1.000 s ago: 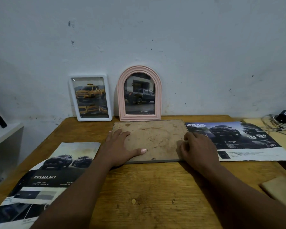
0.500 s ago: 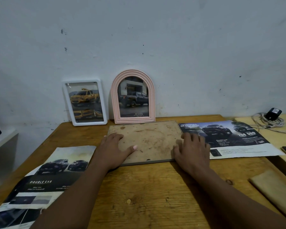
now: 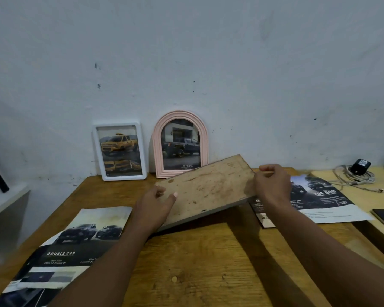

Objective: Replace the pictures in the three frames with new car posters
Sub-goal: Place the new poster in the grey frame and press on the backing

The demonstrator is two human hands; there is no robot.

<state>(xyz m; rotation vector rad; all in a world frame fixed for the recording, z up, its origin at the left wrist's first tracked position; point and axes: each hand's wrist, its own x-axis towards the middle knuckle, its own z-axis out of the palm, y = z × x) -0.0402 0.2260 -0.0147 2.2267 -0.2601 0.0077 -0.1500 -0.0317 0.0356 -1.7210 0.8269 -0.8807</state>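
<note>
While both hands hold it, the third frame (image 3: pixel 206 191) hangs tilted at the middle of the picture, face down, its right end raised off the counter (image 3: pixel 208 262) and its left end low near the wood. Its back is a flat rectangle of brown hardboard, stained and scuffed, with a thin grey rim along the near edge. The left hand (image 3: pixel 155 204) grips the lower left corner, thumb lying on the board; the fingers of the right hand (image 3: pixel 273 187) curl round the right edge. Behind, leaning on the wall (image 3: pixel 208 63), stand a white frame (image 3: pixel 124 177), rectangular with rounded corners and showing a yellow truck, and just right of it a pink frame (image 3: pixel 180 114), arched and ribbed, showing a dark pickup. A glossy, creased poster marked DOUBLE CAB (image 3: pixel 75 240) lies flat at lower left; a second car poster (image 3: pixel 319 196) lies at right, partly under the right hand. The counter is orange-brown grained wood with knots. The wall is pale, matt plaster, flecked and chipped. At far right, on a lighter wooden surface (image 3: pixel 375 196), lies a coiled pale cable (image 3: pixel 353 178) with a black charger (image 3: pixel 361 165).
</note>
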